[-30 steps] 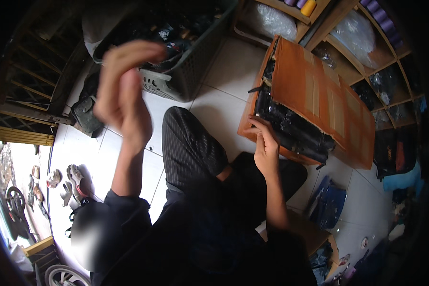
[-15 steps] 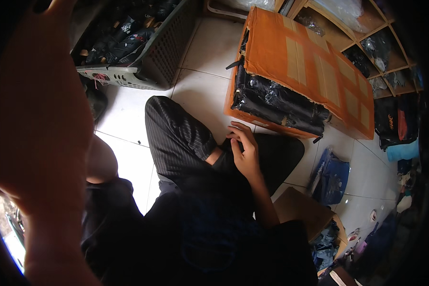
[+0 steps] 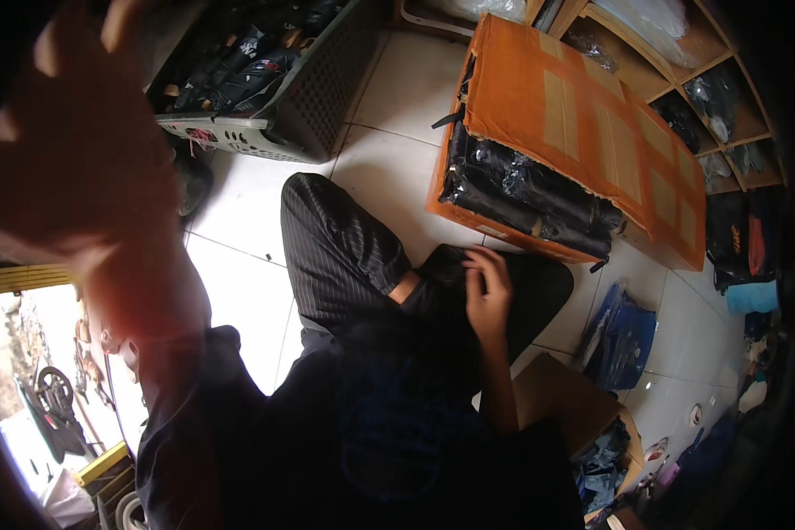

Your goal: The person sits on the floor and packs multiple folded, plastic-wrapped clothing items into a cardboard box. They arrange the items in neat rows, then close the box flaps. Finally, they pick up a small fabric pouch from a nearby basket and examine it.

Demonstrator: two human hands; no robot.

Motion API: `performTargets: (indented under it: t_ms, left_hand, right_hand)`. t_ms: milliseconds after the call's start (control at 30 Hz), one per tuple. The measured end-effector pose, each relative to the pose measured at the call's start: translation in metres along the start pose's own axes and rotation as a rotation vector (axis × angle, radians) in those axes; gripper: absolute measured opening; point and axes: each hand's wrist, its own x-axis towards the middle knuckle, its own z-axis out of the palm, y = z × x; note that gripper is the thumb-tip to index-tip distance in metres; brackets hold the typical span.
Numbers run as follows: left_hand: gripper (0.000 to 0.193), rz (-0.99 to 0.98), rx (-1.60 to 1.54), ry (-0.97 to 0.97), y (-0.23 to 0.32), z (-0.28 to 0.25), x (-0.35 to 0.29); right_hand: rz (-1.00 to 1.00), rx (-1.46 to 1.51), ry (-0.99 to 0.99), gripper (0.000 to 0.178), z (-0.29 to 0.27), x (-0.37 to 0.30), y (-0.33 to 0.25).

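Left hand [image 3: 88,185] seen raised, blurred; grip cannot be told. Right hand [image 3: 490,299] held over folded leg [image 3: 539,287], loosely curled, unclenched. Orange carton [image 3: 583,124], packed with black bundles [image 3: 526,190], set on tiled floor [image 3: 397,168] beyond; grey basket [image 3: 322,110] placed left of carton.

I recorded the large orange carton [image 3: 581,119] as matt cardboard, torn rough along its open edge, with smoother tan tape strips [image 3: 561,115] across it. The black wrapped bundles [image 3: 521,194] inside showed glossy, wrinkled plastic. The grey-green perforated basket [image 3: 327,102] appeared to be dull, hard plastic. My dark pinstriped trousers [image 3: 331,238] were matt cloth. The pale square floor tiles [image 3: 389,163] were smooth; the flat blue packet [image 3: 625,344] bore shiny, clear film.
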Motion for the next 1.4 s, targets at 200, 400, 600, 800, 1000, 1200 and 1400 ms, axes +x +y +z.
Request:
performTargets:
  t_ms: [200, 400, 600, 800, 1000, 1200, 1400]
  left_hand:
    - [0.035, -1.349, 0.65, -0.046, 0.09, -0.055, -0.265]
    - [0.106, -2.32, 0.925, -0.255, 0.259, -0.096, -0.476]
    - [0.112, -2.151, 0.916, -0.728, 0.24, -0.075, -0.476]
    - [0.073, -1.181, 0.506, -1.478, 0.202, -0.121, -0.497]
    - [0.104, -1.974, 1.09, -0.842, 0.214, -0.174, -0.516]
    - [0.162, -2.508, 0.797, -0.773, 0.259, -0.117, -0.501]
    - [0.161, -2.555, 0.83, -0.759, 0.262, -0.111, -0.499]
  right_hand:
    - [0.281, -0.401, 0.627, 0.025, -0.067, -0.085, 0.101]
    - [0.535, -0.237, 0.307, 0.046, -0.079, -0.175, 0.177]
    - [0.624, -0.514, -0.067, 0.057, -0.065, -0.198, 0.196]
    - [0.715, -0.852, -0.146, 0.061, -0.055, -0.222, 0.223]
    - [0.783, -0.999, -0.156, 0.067, -0.045, -0.248, 0.233]
    - [0.835, -1.105, -0.13, 0.074, -0.029, -0.261, 0.238]
    - [0.907, -1.215, -0.072, 0.081, -0.008, -0.247, 0.238]
